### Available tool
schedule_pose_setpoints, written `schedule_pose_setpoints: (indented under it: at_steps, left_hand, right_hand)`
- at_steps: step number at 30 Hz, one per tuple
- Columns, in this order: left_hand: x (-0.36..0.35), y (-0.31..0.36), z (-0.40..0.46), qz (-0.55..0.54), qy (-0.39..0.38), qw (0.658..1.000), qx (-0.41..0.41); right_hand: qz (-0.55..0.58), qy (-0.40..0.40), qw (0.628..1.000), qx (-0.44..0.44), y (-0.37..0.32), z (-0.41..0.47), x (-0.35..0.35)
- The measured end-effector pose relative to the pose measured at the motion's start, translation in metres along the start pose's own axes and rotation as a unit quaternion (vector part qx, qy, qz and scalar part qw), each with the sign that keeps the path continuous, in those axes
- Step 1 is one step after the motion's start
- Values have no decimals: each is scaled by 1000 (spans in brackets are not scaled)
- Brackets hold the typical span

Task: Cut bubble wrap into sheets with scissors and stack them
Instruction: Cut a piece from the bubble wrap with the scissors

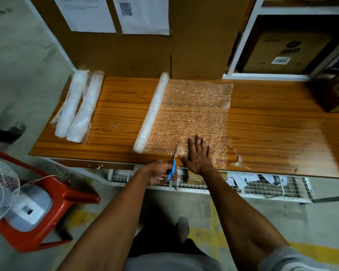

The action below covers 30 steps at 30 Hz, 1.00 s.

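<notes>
Bubble wrap (192,116) lies unrolled across the middle of the table (272,122), flat on the wood, its loose edge at centre right. Its roll (152,114) sits along the sheet's left side, long axis running from the near table edge up towards the top of the frame, leaning slightly right. The left hand (160,173), at lower centre just off the table's near edge, grips the scissors (173,165) by their blue handles, fingers curled round them. The blades point up the frame, away from the person, tips into the sheet's near edge just left of the other hand. The right hand (199,153) presses flat on the wrap, fingers straight and spread, holding nothing. How far the blades are parted is hard to make out; they are thin and partly lost against the shiny wrap. Two more rolls (76,106) lie side by side at the table's left end, the same way round. A torn clear scrap (237,159) sits at the near edge, right of the sheet. At lower left a fan (0,188) is cut off by the frame, resting on a red stool (67,194).
</notes>
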State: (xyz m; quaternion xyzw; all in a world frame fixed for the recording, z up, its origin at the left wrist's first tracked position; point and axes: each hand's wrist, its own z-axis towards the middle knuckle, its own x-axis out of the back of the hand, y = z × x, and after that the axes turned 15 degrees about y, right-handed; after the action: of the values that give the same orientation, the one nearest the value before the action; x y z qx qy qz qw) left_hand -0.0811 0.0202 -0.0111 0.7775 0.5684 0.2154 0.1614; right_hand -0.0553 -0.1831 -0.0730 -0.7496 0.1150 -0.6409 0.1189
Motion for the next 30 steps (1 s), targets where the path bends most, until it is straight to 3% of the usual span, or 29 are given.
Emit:
schedule_pose_setpoints:
  at_steps: [6,18,25,30]
  left_hand:
    - [-3,-1,4,-23,12,1000,-6]
    - [-8,-1,17,-30,49,998,-27]
    - [-8,15,16,4,1,1000,-22]
    - [-9,28,20,-12,16,1000,-15]
  right_hand:
    - [-29,57,998,18,5,10,-2]
    - [-68,58,995,36,13,12,-9]
    - [-58,53,997,27,14,15,-12]
    - [-58,49,997,31,14,14,-10]
